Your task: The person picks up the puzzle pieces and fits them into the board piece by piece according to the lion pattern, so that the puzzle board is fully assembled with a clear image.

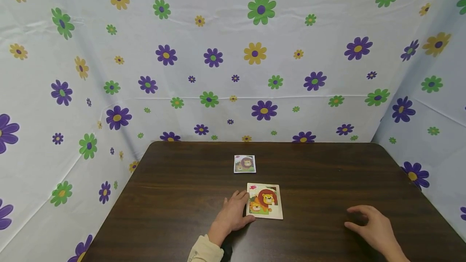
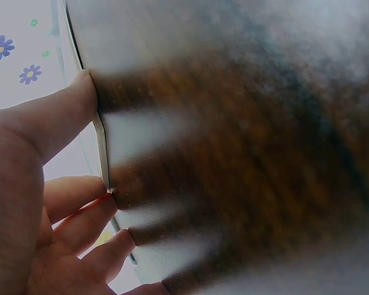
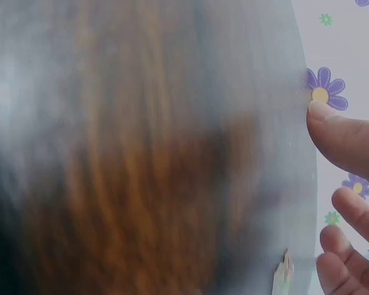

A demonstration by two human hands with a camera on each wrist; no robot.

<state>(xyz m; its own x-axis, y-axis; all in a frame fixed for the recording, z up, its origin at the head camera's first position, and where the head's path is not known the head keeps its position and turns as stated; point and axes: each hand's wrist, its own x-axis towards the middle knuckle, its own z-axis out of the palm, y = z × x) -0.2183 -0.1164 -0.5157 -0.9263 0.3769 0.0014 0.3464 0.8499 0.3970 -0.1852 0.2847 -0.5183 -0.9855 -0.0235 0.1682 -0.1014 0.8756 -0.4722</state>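
A square wooden puzzle board (image 1: 264,201) with a lion and cub picture lies on the brown table (image 1: 174,197). Pale bare wood shows at the picture's lower right. Along the board's left side rests my left hand (image 1: 233,212), its thumb by the lower corner and its fingers spread higher up the edge. From the left wrist, the board (image 2: 102,150) appears edge-on beside the thumb and fingertips. My right hand (image 1: 375,227) is over the table's right part, away from the board, fingers loosely bent. Nothing lies between its thumb and fingers (image 3: 341,243).
A small card (image 1: 244,164) with a similar lion picture lies farther back, behind the board and slightly left. White cloth (image 1: 225,35) with purple, green and yellow flowers hangs behind the table and along both sides.
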